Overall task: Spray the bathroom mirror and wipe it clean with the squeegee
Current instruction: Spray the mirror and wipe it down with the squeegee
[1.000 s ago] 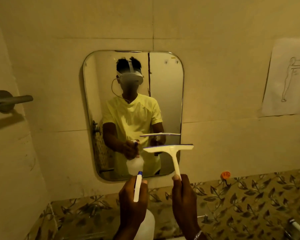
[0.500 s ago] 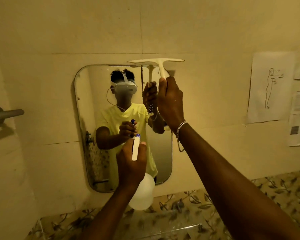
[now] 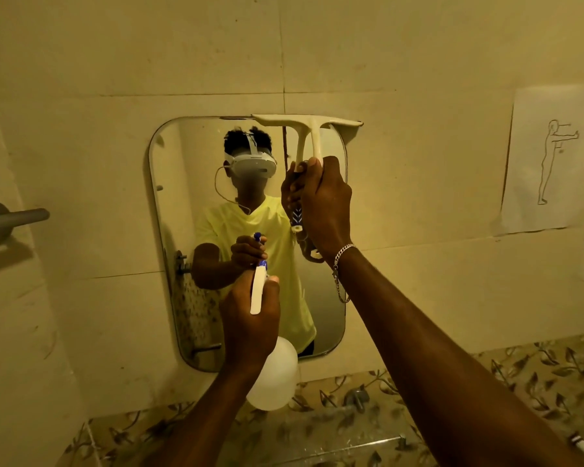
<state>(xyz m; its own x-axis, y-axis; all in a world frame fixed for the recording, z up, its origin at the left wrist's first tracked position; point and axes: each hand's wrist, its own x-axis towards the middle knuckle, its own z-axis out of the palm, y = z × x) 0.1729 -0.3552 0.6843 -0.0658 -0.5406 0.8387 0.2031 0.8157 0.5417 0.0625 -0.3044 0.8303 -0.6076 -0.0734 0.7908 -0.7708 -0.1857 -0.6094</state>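
A rounded rectangular mirror (image 3: 182, 230) hangs on the tiled wall and reflects me. My right hand (image 3: 324, 203) is shut on the handle of a white squeegee (image 3: 312, 124). Its blade lies flat along the mirror's top right edge and reaches slightly past the right corner. My left hand (image 3: 250, 318) grips a white spray bottle (image 3: 273, 379) in front of the mirror's lower middle. The bottle's blue-tipped nozzle (image 3: 260, 264) points at the glass.
A grey bar (image 3: 14, 219) sticks out from the left wall. Paper sheets with a line drawing (image 3: 550, 163) are taped on the right wall. Leaf-patterned tiles (image 3: 536, 375) run below the mirror, with a metal tap fitting (image 3: 358, 397) there.
My right hand has carried the squeegee up from below the mirror to its top edge and laid the blade against it. The spray bottle has risen in front of the mirror.
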